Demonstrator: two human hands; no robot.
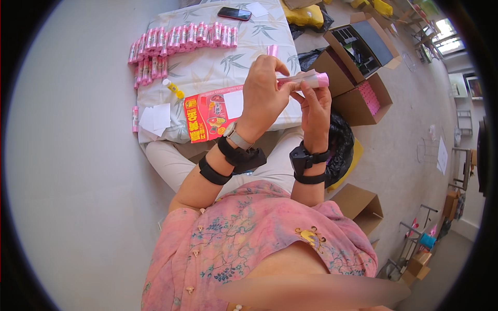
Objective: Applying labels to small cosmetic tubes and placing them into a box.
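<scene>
Above the table's right edge, both hands are closed on a small pink roll [322, 80] with a whitish paper strip around it. My left hand [266, 85] pinches at the strip's left side. From below, my right hand [314, 106] grips the roll with bent fingers. Just beyond my left hand another pink roll [272, 50] sits on the table. A red printed sheet [207, 124] lies left of my left wrist, with a white slip [234, 103] on it. Beside it are a yellow glue stick [173, 88] with a white end and a pile of white slips [154, 118].
Several labelled pink rolls [181, 39] are stacked at the far left of the patterned tablecloth [264, 31]. A single roll [135, 119] lies at the left edge. A phone [234, 13] rests at the back. Right of the table stand open cardboard boxes [381, 90] and a black bag [340, 147].
</scene>
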